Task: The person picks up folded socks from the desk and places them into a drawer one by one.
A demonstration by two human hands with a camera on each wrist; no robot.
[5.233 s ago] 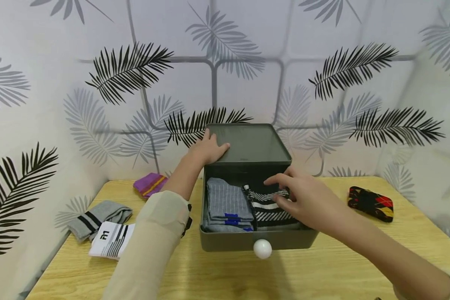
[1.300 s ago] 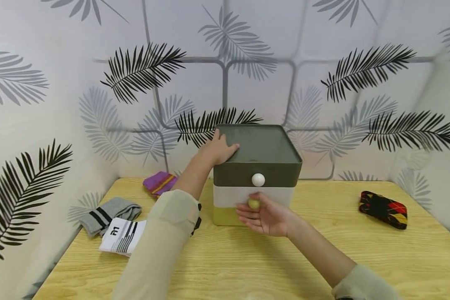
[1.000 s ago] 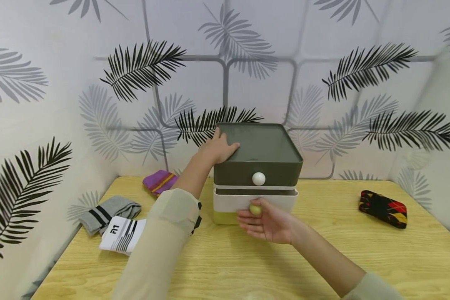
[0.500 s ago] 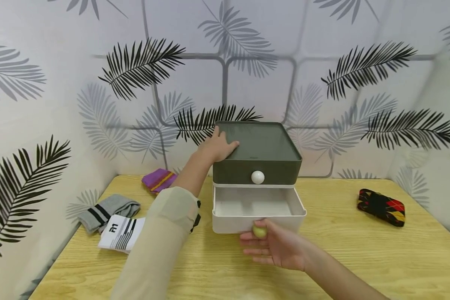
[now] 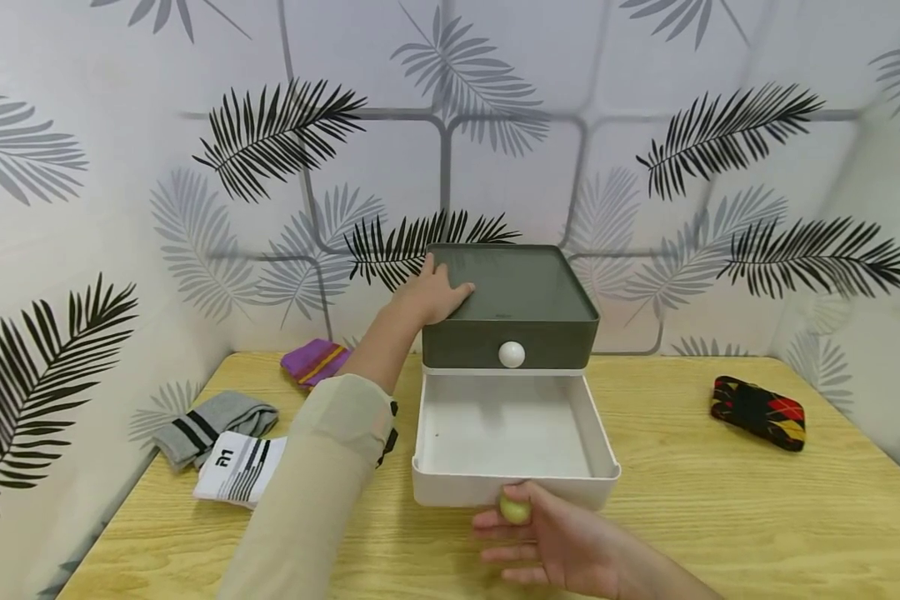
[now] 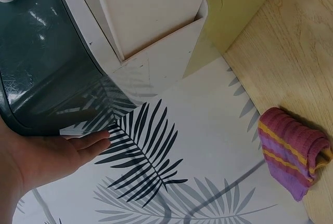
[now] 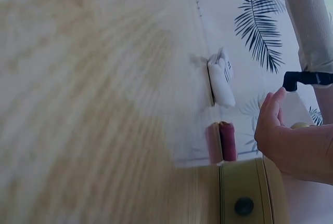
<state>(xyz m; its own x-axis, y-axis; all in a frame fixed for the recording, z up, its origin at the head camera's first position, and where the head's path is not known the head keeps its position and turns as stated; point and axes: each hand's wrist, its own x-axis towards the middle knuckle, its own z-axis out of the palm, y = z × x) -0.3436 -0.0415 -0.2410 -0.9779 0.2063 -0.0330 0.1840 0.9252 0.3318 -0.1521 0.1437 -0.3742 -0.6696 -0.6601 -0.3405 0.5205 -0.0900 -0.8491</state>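
In the head view, we saw the left hand (image 5: pixel 427 298), fingers extended, resting on the smooth dark box (image 5: pixel 525 287) at nine o'clock; at six, the right hand (image 5: pixel 566 546) pinched the white drawer's (image 5: pixel 502 425) round knob (image 5: pixel 516 511). The left wrist view showed us a ribbed sock (image 6: pixel 292 151) at four o'clock; the right wrist view, grainy wooden table (image 7: pixel 88 104) at nine.

The person's left arm (image 5: pixel 393 337) extends forward, bare beyond the sleeve (image 5: pixel 307 475), with a dark strap (image 7: pixel 312 78) at the cuff. The left hand (image 5: pixel 433 293) lies palm down, fingers pointing away, thumb spread inward. The right forearm (image 5: pixel 663 575) enters from the lower edge, bare where visible. The right hand (image 5: pixel 558 537) points leftward, palm showing; thumb and index finger pinch, remaining fingers extended, slightly apart
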